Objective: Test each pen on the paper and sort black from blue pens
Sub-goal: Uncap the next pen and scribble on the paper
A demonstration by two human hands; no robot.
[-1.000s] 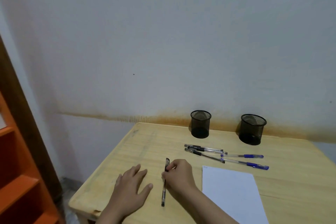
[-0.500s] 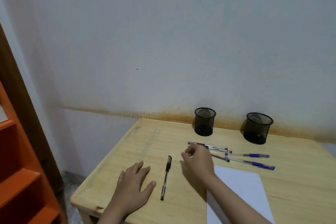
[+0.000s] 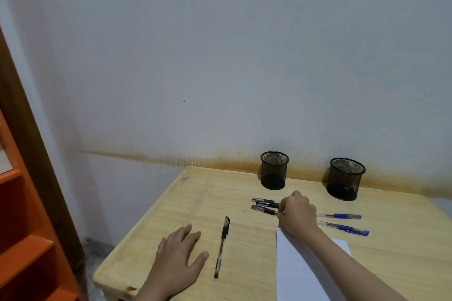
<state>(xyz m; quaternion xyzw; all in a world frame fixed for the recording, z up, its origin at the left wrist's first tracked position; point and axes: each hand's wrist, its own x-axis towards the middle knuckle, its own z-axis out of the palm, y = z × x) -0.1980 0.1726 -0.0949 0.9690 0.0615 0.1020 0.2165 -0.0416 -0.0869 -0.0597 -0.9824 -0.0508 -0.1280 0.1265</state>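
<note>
One black pen (image 3: 222, 246) lies alone on the wooden table (image 3: 171, 208), just right of my left hand (image 3: 179, 258), which rests flat with spread fingers. My right hand (image 3: 297, 214) reaches over a group of pens and its curled fingers pinch one of the black-capped pens (image 3: 265, 205) lying there. Two blue pens (image 3: 342, 221) stick out to the right of that hand. A white sheet of paper (image 3: 300, 273) lies under my right forearm. Two black mesh cups stand at the back: the left cup (image 3: 274, 170) and the right cup (image 3: 346, 178).
The table stands against a stained wall. An orange shelf unit (image 3: 22, 239) and a brown frame stand to the left, with floor visible beside the table's left edge.
My right hand let go of the single black pen, left it beside my left hand, and moved back and right to the group of pens. The left hand stayed put.
</note>
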